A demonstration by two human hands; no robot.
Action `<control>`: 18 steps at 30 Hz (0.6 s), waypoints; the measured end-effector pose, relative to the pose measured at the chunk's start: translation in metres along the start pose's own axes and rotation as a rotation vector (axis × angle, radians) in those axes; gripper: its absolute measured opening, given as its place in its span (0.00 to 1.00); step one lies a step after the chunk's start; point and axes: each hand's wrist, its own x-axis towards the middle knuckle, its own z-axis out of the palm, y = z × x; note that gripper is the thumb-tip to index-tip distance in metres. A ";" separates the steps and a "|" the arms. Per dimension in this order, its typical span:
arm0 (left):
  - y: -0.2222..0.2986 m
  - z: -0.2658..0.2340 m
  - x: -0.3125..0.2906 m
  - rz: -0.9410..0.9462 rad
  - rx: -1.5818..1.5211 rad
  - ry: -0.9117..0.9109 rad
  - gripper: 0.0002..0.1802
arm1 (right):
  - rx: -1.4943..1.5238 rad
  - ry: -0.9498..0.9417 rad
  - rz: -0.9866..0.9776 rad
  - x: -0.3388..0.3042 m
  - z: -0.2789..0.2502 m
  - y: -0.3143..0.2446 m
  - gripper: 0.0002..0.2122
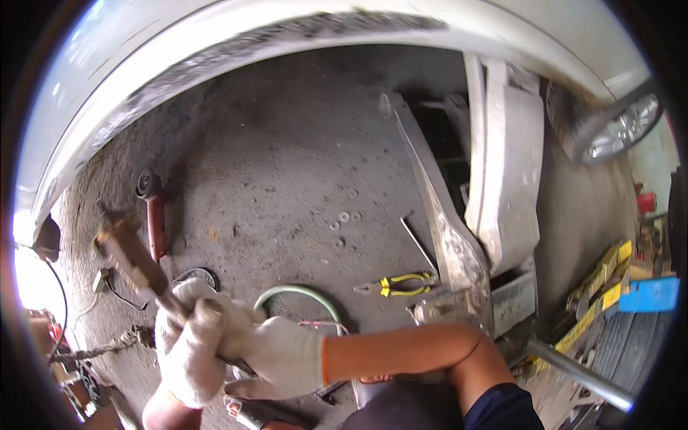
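Note:
My left hand (188, 358), in a white knit glove, is wrapped round the shaft of a rusty metal bar with a thick, blocky head (129, 256). The head points up and to the left, above the floor. Beside it, my right hand (276, 355), gloved in white with an orange cuff edge, is closed on the lower part of the same bar. Its fingertips are partly hidden behind the left hand. A red angle grinder (155, 218) lies just beyond the bar's head. Yellow-and-black pliers (405, 284) rest to the right, near a thin metal rod (419, 242).
A white car body (236, 29) arches overhead, with a wheel (620, 132) at right. A metal lift arm (510, 168) stands beneath it. Several washers (344, 216) and a green hose (297, 290) lie on the dark floor. A blue box (648, 294) sits at far right.

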 end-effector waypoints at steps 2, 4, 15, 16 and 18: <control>0.000 -0.004 -0.002 -0.145 -0.025 -0.081 0.26 | -0.167 -0.223 0.103 -0.017 -0.019 0.013 0.26; -0.009 -0.035 -0.012 -0.150 -0.065 0.025 0.28 | -0.207 -0.240 0.294 -0.040 -0.038 0.041 0.26; -0.002 -0.208 -0.025 -0.378 -0.069 0.651 0.27 | -0.631 -0.110 0.926 -0.130 -0.046 0.112 0.24; -0.013 -0.230 -0.027 -0.410 -0.128 0.685 0.26 | -0.646 -0.099 0.934 -0.126 -0.040 0.112 0.25; -0.016 -0.252 -0.047 -0.403 -0.173 0.668 0.25 | -0.840 -0.074 0.922 -0.126 -0.025 0.123 0.25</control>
